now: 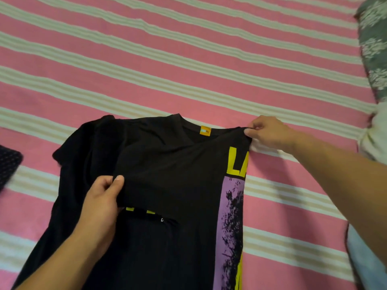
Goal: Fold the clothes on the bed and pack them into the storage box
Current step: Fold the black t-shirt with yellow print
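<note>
Black t-shirt [167, 174] lies on the striped bed [188, 59] w/ its right side folded inward: right hand [270, 132] pinches the shoulder corner at the fold's top, left hand [100, 204] pinches the sleeve edge laid across the chest. To do this well, I'd keep the fold line below the right hand taut and straight, then lay the sleeve flat w/o bunching. Readable: yellow "LA" just below the right hand; the orange neck tag [204, 130], left of that hand, is too small to read; storage box not in view.
</note>
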A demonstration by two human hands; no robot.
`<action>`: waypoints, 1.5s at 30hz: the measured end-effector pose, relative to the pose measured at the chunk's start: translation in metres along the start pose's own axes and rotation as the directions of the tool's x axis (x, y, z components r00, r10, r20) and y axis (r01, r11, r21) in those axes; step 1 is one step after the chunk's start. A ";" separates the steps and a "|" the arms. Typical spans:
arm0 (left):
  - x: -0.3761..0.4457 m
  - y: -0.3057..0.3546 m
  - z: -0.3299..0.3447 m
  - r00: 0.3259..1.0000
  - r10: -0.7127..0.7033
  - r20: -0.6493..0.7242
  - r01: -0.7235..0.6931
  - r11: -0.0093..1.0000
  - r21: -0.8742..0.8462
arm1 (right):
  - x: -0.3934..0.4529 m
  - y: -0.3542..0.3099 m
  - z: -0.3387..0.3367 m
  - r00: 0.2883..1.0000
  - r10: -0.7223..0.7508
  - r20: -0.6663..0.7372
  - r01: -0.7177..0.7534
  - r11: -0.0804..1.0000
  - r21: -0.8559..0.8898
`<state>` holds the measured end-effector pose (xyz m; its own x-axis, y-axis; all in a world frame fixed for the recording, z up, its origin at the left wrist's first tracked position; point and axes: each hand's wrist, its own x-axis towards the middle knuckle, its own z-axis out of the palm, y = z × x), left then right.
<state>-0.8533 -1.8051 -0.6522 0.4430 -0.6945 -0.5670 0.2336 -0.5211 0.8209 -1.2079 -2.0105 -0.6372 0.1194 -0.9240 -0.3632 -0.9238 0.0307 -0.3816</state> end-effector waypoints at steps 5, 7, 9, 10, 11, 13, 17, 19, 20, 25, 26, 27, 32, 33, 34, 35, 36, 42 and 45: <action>-0.004 0.002 0.007 0.995 -0.027 0.094 0.004 0.971 0.240 | 0.001 -0.003 0.028 0.999 -0.011 -0.034 -0.005 0.910 -0.414; -0.008 0.009 0.010 0.991 -0.016 0.134 -0.030 0.942 0.334 | -0.011 -0.014 0.043 0.967 -0.056 -0.249 -0.048 0.919 -0.392; -0.012 0.018 0.006 0.982 0.164 0.094 -0.189 0.860 0.473 | -0.037 -0.035 0.059 0.859 -0.225 -0.460 0.065 0.939 -0.338; -0.016 0.023 0.006 0.964 0.258 0.070 -0.255 0.807 0.533 | -0.051 -0.046 0.070 0.813 -0.315 -0.491 0.156 0.928 -0.337; -0.019 0.025 0.004 0.946 0.320 0.056 -0.293 0.769 0.567 | -0.062 -0.055 0.083 0.816 -0.367 -0.447 0.223 0.913 -0.342; -0.025 0.026 0.002 0.947 0.316 0.051 -0.285 0.760 0.584 | -0.077 -0.066 0.112 0.919 -0.344 -0.193 0.260 0.896 -0.360; -0.011 0.004 -0.013 0.997 0.064 0.053 -0.083 0.817 0.571 | -0.075 -0.060 0.145 0.974 -0.224 0.026 0.215 0.891 -0.400; -0.003 -0.001 -0.021 0.992 -0.114 0.055 0.078 0.894 0.442 | -0.073 -0.064 0.141 0.982 -0.186 0.037 0.185 0.897 -0.403; -0.001 -0.002 -0.022 0.982 -0.168 0.087 0.127 0.926 0.355 | -0.074 -0.068 0.136 0.985 -0.166 0.039 0.168 0.900 -0.403; -0.019 0.018 -0.012 0.931 -0.134 0.339 0.100 0.988 0.116 | -0.095 -0.131 0.116 0.958 -0.271 -0.094 0.267 0.962 -0.050; -0.023 0.023 -0.005 0.918 -0.093 0.385 0.063 0.994 0.091 | -0.101 -0.149 0.110 0.986 -0.166 0.007 0.161 0.962 0.222; -0.030 0.031 0.005 0.900 -0.043 0.433 0.013 0.997 0.074 | -0.107 -0.163 0.103 0.986 -0.055 0.157 -0.034 0.857 0.515; -0.074 0.046 0.081 0.722 0.066 0.689 -0.366 0.882 0.298 | -0.145 -0.128 0.072 0.931 -0.026 0.365 -0.363 -0.194 0.911; -0.082 0.041 0.091 0.714 0.009 0.700 -0.379 0.846 0.375 | -0.154 -0.112 0.069 0.936 -0.004 0.352 -0.340 -0.268 0.901; -0.088 0.031 0.096 0.737 -0.007 0.676 -0.404 0.798 0.448 | -0.160 -0.094 0.069 0.937 0.042 0.346 -0.322 -0.281 0.904; -0.089 0.019 0.093 0.777 0.026 0.629 -0.459 0.708 0.537 | -0.164 -0.078 0.071 0.933 0.106 0.344 -0.312 -0.237 0.920; -0.087 0.008 0.084 0.824 0.082 0.561 -0.499 0.574 0.649 | -0.165 -0.065 0.075 0.922 0.181 0.343 -0.318 -0.155 0.935; -0.084 -0.049 0.026 0.848 0.180 0.499 -0.528 0.201 0.825 | -0.132 -0.041 0.074 0.913 0.394 0.110 -0.345 0.598 0.724; -0.082 -0.058 0.023 0.717 0.259 0.648 -0.683 0.071 0.727 | -0.102 -0.050 0.067 0.956 0.145 -0.254 -0.107 0.981 0.159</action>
<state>-0.9231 -1.7292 -0.6543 -0.1824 -0.9540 -0.2377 -0.9153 0.0765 0.3955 -1.1499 -1.8918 -0.6384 -0.1124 -0.9759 -0.1870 -0.8616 0.1895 -0.4710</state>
